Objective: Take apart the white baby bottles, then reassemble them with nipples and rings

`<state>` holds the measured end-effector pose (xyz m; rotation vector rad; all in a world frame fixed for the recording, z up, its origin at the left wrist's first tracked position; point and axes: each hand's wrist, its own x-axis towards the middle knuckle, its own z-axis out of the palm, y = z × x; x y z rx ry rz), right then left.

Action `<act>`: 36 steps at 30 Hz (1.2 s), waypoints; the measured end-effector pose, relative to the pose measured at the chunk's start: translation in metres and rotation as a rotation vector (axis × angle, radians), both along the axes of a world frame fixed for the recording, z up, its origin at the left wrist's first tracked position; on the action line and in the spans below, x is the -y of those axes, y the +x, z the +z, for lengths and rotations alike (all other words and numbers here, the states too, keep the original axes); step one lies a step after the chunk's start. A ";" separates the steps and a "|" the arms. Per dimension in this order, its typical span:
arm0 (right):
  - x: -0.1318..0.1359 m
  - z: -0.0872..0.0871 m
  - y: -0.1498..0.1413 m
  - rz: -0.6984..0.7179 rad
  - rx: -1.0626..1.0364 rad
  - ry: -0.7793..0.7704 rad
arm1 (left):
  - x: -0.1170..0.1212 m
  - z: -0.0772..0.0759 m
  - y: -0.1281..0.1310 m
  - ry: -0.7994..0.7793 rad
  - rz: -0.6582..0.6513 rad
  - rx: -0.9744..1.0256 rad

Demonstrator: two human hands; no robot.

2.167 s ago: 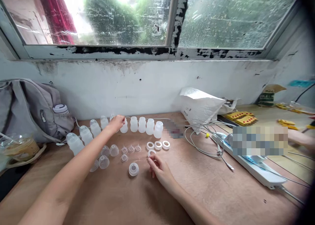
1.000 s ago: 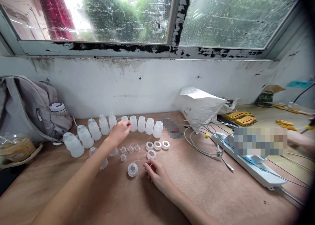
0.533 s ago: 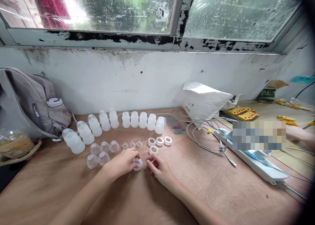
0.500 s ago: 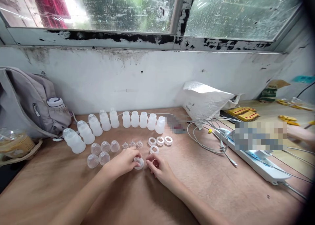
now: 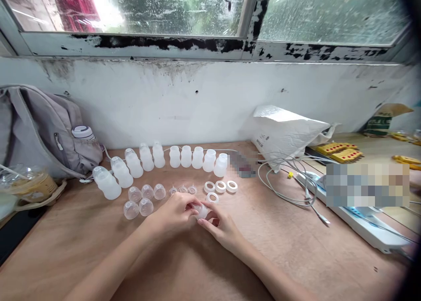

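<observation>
My left hand [image 5: 179, 211] and my right hand [image 5: 223, 226] meet at the front middle of the table, fingers closed round a translucent baby bottle collar [image 5: 201, 211]. Fingers partly cover it, and whether a nipple sits in it is unclear. Just beyond, clear nipples [image 5: 182, 189] lie in a row, partly behind my left hand. White collar rings [image 5: 212, 198] lie beyond my right hand. Several clear dome caps [image 5: 146, 207] stand left of my hands. Uncapped frosted bottles [image 5: 198, 158] stand at the back, and capped bottles [image 5: 121, 173] curve off to the left.
A grey backpack [image 5: 42, 134] and a cup of brown drink [image 5: 31, 187] are at the left. To the right lie a white bag [image 5: 286, 134], looped cables [image 5: 279, 191], a power strip [image 5: 375, 231] and yellow parts [image 5: 342, 151]. A wall with a window closes the back.
My left hand has come back from the bottles to the collar in front. My right hand, earlier resting beside it, now grips it too. The view has shifted slightly.
</observation>
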<state>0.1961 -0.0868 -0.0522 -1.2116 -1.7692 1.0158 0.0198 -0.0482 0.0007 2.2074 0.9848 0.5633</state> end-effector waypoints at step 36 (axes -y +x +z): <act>-0.004 0.001 0.002 0.012 -0.033 -0.019 | -0.002 0.005 -0.006 0.008 -0.050 0.055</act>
